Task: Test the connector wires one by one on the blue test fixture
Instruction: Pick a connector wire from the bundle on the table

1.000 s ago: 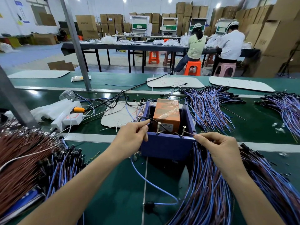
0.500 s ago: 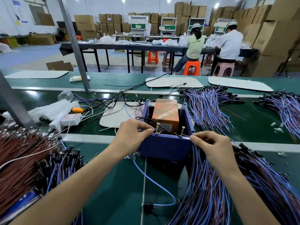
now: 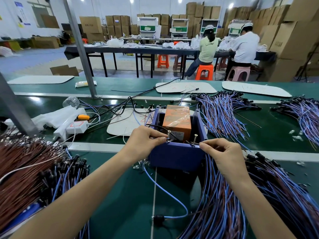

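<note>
A green desk (image 3: pixel 120 195) in a workshop, seen from above the worker's hands. At the far left lies a heap of brown wires (image 3: pixel 20 169) with black plugs, and behind it a white power strip (image 3: pixel 74 125). Left of centre, the left hand (image 3: pixel 146 140) reaches in, its grip clamped: thumb and forefinger pinch a fine wire end (image 3: pixel 166 141) against the left screw post (image 3: pixel 168 134). That post stands on the near rim of the blue test fixture (image 3: pixel 176 156), an open-topped box at the middle of the desk with an orange box (image 3: pixel 177 119) inside it. From beneath the left hand a light blue connector wire (image 3: pixel 172 195) loops toward the viewer to a black plug (image 3: pixel 158 218). A right screw post (image 3: pixel 196 138) stands on the same rim. The right hand (image 3: pixel 222 152) has its grip clamped too, pinching a second wire end (image 3: pixel 197 144) just beside that post. Under and beside the right forearm spreads a thick bundle of blue and brown wires (image 3: pixel 224 204). More blue wire bundles (image 3: pixel 219 114) lie behind, to the fixture's right.
</note>
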`<move>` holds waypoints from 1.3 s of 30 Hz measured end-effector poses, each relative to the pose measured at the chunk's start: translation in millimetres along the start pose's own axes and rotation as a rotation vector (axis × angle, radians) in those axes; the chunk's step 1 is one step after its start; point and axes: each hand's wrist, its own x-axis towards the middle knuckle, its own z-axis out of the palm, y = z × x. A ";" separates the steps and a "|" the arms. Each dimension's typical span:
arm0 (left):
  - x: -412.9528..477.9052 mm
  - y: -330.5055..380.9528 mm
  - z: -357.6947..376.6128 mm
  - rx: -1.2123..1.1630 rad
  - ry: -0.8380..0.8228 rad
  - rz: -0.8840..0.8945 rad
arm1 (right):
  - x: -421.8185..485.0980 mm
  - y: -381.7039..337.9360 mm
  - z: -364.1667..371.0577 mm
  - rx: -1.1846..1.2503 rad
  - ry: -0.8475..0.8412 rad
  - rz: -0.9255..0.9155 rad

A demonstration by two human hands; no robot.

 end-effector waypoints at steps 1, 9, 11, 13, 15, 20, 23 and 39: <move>0.7 0.3 1.3 0.006 0.000 -0.004 | 0.5 0.2 0.2 -0.006 0.001 -0.002; 0.8 -0.8 7.7 0.015 0.108 0.035 | 5.1 4.4 2.3 -0.026 0.012 -0.017; -0.3 -1.0 8.8 0.032 0.123 0.054 | 5.7 5.5 3.6 -0.014 0.009 -0.024; -1.6 -0.9 10.2 0.038 0.136 0.074 | 5.9 6.4 4.9 -0.006 0.010 -0.030; -3.0 -1.0 11.4 0.042 0.158 0.101 | 6.0 7.1 6.4 -0.007 0.012 -0.029; -5.9 -3.3 13.8 0.041 0.204 0.157 | 6.2 8.7 8.8 -0.004 0.029 -0.040; -6.0 -5.2 15.1 0.040 0.225 0.178 | 5.4 9.2 9.3 0.008 0.025 -0.034; -5.2 -10.2 19.7 0.035 0.261 0.204 | 4.9 12.5 16.8 0.006 0.084 -0.045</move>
